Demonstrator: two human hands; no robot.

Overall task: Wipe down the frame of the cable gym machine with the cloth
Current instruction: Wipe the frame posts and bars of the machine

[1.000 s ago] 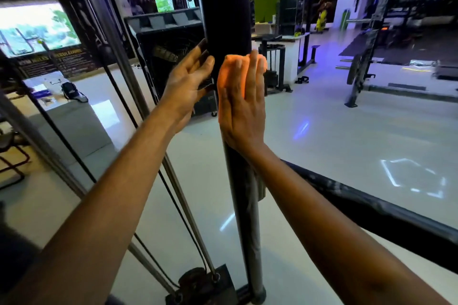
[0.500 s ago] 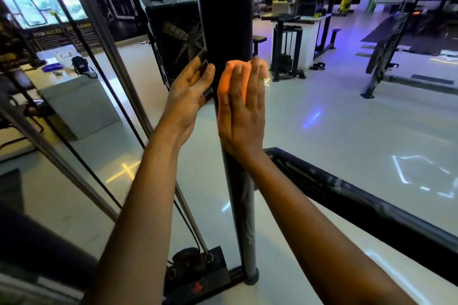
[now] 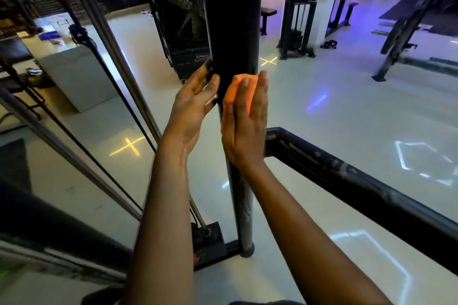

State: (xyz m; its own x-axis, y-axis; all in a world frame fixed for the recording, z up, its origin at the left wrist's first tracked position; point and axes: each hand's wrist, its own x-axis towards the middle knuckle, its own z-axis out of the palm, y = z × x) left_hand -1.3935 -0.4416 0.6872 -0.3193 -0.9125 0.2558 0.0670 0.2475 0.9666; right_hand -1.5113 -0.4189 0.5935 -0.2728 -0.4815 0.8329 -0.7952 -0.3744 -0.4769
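Head view: the right hand [image 3: 244,129] presses the orange cloth [image 3: 238,96] flat-fingered against the black post [image 3: 233,20]. The left hand [image 3: 192,109], fingers straight, holds nothing and steadies the post's side. Risk: an unpinched cloth may slide out if pressure drops.

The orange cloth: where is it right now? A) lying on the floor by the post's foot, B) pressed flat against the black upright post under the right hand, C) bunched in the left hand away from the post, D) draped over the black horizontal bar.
B: the orange cloth sits between the straight fingers of the right hand and the black upright post; the left hand touches the post's other side, without cloth.
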